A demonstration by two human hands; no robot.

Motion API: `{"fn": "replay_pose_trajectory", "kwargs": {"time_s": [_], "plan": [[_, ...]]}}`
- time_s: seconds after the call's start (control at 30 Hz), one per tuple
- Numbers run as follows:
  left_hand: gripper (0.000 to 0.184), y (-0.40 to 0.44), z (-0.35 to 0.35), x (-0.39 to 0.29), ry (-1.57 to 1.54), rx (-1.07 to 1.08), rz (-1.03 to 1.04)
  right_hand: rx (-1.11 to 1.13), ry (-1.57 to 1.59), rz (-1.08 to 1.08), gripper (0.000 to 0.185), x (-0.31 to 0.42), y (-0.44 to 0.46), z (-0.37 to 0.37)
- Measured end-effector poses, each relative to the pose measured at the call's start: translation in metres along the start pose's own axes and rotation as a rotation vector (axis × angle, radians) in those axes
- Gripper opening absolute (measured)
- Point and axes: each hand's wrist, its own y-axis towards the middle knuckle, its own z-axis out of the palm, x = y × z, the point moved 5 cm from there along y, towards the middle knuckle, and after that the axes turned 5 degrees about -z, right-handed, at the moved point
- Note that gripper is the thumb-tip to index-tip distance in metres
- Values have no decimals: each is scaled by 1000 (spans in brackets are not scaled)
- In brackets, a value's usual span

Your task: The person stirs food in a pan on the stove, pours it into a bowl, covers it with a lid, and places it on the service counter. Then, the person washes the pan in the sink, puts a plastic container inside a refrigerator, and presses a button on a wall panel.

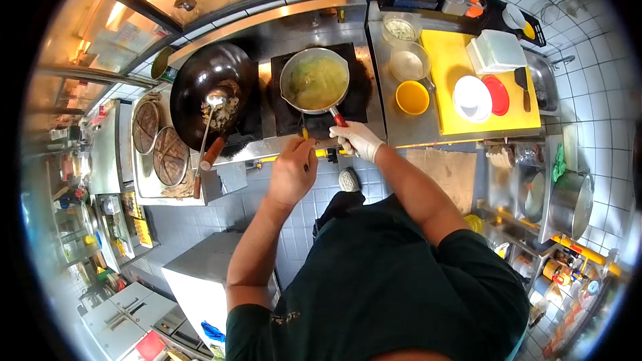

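Observation:
A saucepan (314, 81) with pale yellow-green liquid and food in it stands on the right burner. Its red handle (338, 119) points toward me, and my right hand (358, 141), in a white glove, is closed around the handle's near end. My left hand (291, 172), bare, is closed in front of the stove, just left of that handle. A small yellow piece (305, 133) shows above its fingers; what the fingers hold is hidden.
Left of the saucepan sits a dark wok (208, 87) with a ladle (215, 101) and bits of food inside. On the right counter are a yellow cutting board (461, 80), a yellow bowl (412, 97), a white bowl (472, 99) and a cleaver (522, 87). Two strainers (170, 156) lie at the far left.

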Motion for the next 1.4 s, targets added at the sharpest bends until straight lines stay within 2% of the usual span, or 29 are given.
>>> {"fn": "replay_pose_trajectory", "kwargs": {"time_s": [0.07,0.13,0.17,0.2,0.27,0.47,0.53,0.6,0.67,0.8,0.93,1.03,1.07,1.13,1.17,1.27,1.4], "plan": [[16,3,1,3,-114,-121,-21,-8,-32,-38,28,3,-11,5],[15,2,1,12,-197,-158,-136,1,78,-94,27,-16,-2,-6],[15,-1,9,28,-306,-225,-249,39,109,-88,22,-6,-20,-3],[14,2,5,21,-607,-260,-435,54,98,-84,22,-5,-31,-6],[17,7,-4,15,-831,-287,-549,44,115,-89,21,10,-68,-6],[18,21,-31,-68,-728,-338,-491,29,90,-140,20,27,-159,-43],[21,27,-23,-98,-684,-329,-418,18,87,-131,20,34,-191,-59],[23,30,-2,-120,-666,-328,-327,-16,-16,-222,17,35,-218,-80],[27,36,30,-142,-792,-243,-301,-64,-65,-253,16,30,-242,-107],[32,36,99,-187,-994,-13,-397,-173,62,-196,17,25,-307,-151],[27,33,146,-229,-1121,168,-439,-325,108,-204,19,15,-359,-196],[24,24,170,-273,-971,249,-359,-459,46,-250,20,12,-393,-227],[20,23,180,-283,-810,269,-252,-512,13,-227,20,14,-404,-235],[19,18,207,-299,-564,226,108,-617,-59,-181,20,24,-424,-250],[21,14,211,-323,-463,215,217,-650,-19,-141,23,14,-422,-265],[24,6,252,-344,-365,201,471,-759,-135,-227,27,-1,-417,-303],[31,-1,295,-345,-303,250,585,-834,-112,-208,27,20,-423,-309]]}}
